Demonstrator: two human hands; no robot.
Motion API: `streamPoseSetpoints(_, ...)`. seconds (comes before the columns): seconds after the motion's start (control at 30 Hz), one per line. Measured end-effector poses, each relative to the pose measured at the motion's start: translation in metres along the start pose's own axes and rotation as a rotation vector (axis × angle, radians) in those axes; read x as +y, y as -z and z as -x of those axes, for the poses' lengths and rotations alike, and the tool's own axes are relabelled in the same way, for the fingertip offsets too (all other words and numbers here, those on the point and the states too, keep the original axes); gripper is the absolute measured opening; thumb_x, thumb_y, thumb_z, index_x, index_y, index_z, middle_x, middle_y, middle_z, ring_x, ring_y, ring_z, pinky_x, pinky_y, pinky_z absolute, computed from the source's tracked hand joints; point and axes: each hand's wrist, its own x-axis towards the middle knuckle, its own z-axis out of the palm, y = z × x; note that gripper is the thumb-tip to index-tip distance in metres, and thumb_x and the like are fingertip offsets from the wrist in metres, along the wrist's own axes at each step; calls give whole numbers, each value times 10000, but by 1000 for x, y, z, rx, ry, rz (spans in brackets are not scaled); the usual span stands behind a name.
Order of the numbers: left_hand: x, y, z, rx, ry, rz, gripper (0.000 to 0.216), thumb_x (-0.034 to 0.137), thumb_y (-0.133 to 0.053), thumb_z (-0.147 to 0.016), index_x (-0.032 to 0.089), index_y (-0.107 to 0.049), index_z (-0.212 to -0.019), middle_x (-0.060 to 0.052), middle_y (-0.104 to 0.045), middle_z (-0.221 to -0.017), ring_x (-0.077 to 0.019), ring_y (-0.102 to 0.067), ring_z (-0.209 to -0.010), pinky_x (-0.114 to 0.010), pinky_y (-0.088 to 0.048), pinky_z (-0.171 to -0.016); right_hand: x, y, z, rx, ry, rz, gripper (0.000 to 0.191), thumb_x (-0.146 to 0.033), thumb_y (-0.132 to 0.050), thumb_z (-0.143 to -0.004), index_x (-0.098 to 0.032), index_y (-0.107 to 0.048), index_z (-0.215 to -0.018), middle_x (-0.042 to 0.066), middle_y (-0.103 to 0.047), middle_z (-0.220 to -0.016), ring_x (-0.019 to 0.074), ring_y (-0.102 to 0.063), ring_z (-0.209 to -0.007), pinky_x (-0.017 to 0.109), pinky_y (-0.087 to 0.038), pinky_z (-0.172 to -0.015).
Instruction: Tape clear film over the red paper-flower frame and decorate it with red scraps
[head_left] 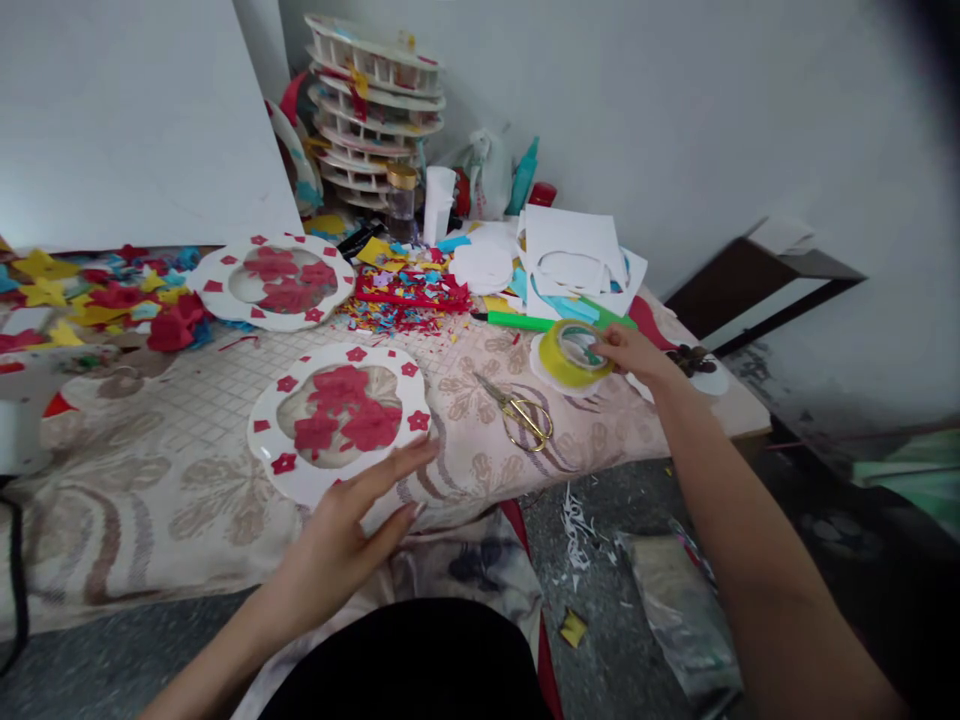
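My left hand lies flat with fingers stretched, its tips resting on the near rim of a white paper-plate ring decorated with red flowers. My right hand reaches out to the far right and grips a yellow roll of tape that sits on a white paper disc. Gold-handled scissors lie on the patterned cloth between my two hands. A green marker lies just behind the tape roll.
A second decorated plate ring lies further back, with red, yellow and blue paper scraps beside it. Stacked plate rings, bottles and white paper sheets crowd the back. A dark shelf stands right; litter lies on the floor.
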Motion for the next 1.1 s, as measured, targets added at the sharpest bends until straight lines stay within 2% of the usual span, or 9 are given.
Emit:
streamPoseSetpoints(0.13,11,-27,-12,-90,109,297,319,189,-644,-795,240,-691,-1106,-92,-683,-1144,-210,-628,-1069,-298,-445,-973,-19,-6,25,89,-50,-229,227,-267,-689,-637,-208,-484,-711,-78,-441,-454,58,-333,-361,207,-166,-357)
streamPoseSetpoints(0.23,16,-49,-29,-157,193,551,255,185,-665,-785,190,-702,-1037,-120,-700,-1077,-196,-661,-961,-290,-485,-880,-38,-25,50,51,-73,-428,234,-267,-659,-627,-209,-509,-797,-87,-443,-473,48,-299,-341,205,-133,-343)
streamPoseSetpoints(0.37,17,-73,-52,-76,359,858,222,250,-648,-814,164,-680,-1016,-127,-668,-1110,-171,-653,-853,-277,-494,-750,-62,-62,87,-50,-27,-619,184,-281,-623,-642,-212,-493,-753,-82,-453,-480,59,-341,-346,206,-191,-338)
streamPoseSetpoints(0.43,17,-80,-60,-13,451,1020,193,278,-621,-837,157,-677,-975,-120,-660,-1093,-153,-637,-815,-263,-481,-702,-72,-80,103,-45,-32,-693,183,-291,-621,-645,-210,-501,-756,-73,-485,-514,65,-376,-371,205,-234,-348)
streamPoseSetpoints(0.57,14,-85,-66,92,580,1236,165,297,-571,-868,160,-661,-893,-84,-651,-1002,-134,-609,-787,-248,-456,-666,-87,-110,126,-32,-78,-847,262,-290,-629,-640,-235,-504,-864,-73,-541,-604,83,-435,-418,207,-270,-360)
streamPoseSetpoints(0.7,11,-86,-62,179,614,1362,258,357,-508,-908,151,-640,-827,-56,-626,-923,-121,-587,-766,-244,-444,-655,-95,-129,138,-14,-58,-906,299,-305,-615,-665,-246,-494,-933,-71,-553,-633,92,-453,-416,216,-291,-355)
streamPoseSetpoints(0.93,12,-86,-52,246,593,1477,237,372,-638,-830,136,-629,-809,-25,-601,-838,-109,-567,-748,-232,-434,-653,-103,-147,148,95,40,-974,285,-247,-584,-672,-247,-470,-934,-73,-559,-701,72,-470,-443,188,-310,-344)
streamPoseSetpoints(1.1,12,-84,-49,269,587,1524,224,345,-688,-791,131,-623,-793,-14,-598,-801,-102,-564,-729,-235,-431,-651,-107,-153,155,91,83,-965,254,-239,-583,-707,-255,-478,-938,-66,-552,-734,74,-481,-474,184,-343,-350)
